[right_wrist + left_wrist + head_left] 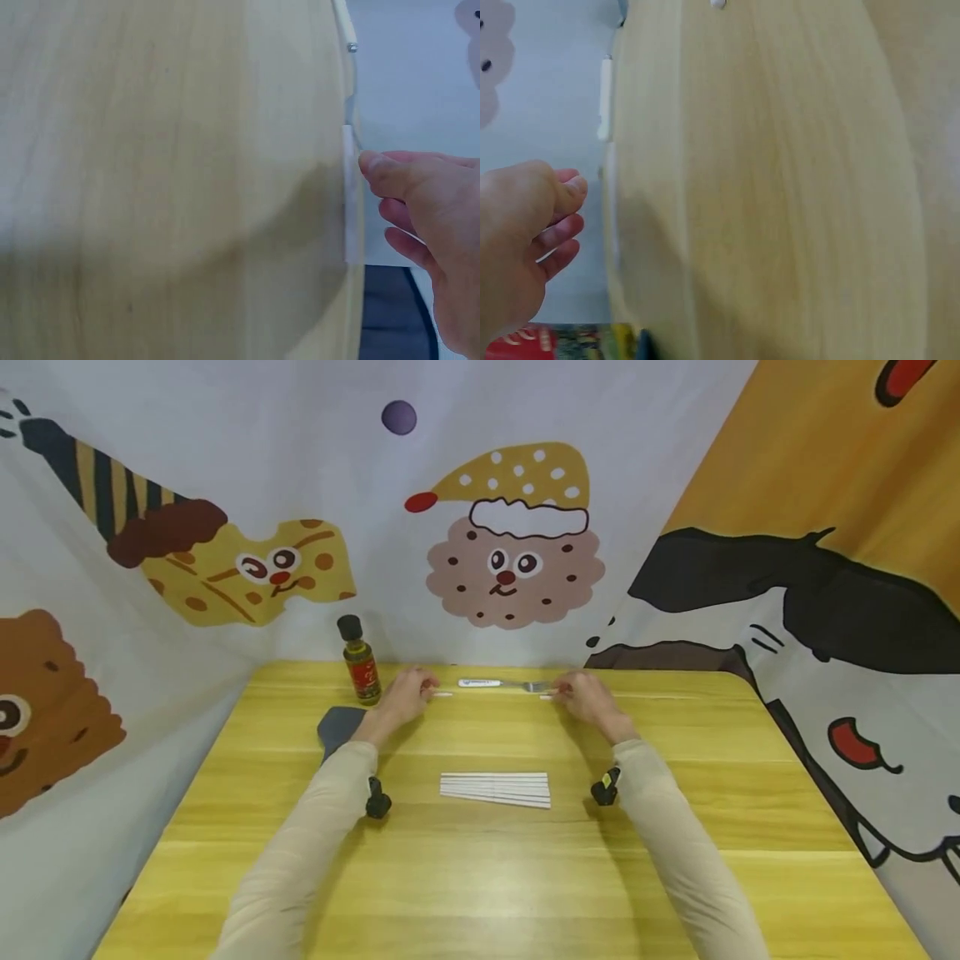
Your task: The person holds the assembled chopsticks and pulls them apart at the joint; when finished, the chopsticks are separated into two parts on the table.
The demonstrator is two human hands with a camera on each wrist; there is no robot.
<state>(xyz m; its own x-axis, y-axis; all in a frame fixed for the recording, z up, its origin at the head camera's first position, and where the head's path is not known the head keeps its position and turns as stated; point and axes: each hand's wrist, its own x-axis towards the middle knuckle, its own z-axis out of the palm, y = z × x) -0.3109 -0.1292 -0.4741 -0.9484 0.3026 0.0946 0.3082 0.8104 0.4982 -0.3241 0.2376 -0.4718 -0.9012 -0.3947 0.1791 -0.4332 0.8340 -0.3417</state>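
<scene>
A fork (pixel 480 682) with a white handle and metal tines lies sideways near the table's back edge, between my two hands. My right hand (pixel 588 695) pinches at the tine end with thumb and forefinger; in the right wrist view the fork (pixel 343 22) leads up to those fingertips. Beside them on the table lies a white strip (pixel 349 195). My left hand (pixel 407 695) is left of the fork's handle, thumb against forefinger, other fingers loosely bent, nothing visible in it. Another white strip (pixel 613 202) lies by it, partly hidden by the hand in the head view.
Several white strips (pixel 495 789) lie side by side at the table's middle. A bottle (pixel 363 672) with a black cap and red label stands behind my left forearm. A dark grey flat object (pixel 339 728) is partly covered by that arm. A printed cloth (pixel 390 568) hangs behind the table.
</scene>
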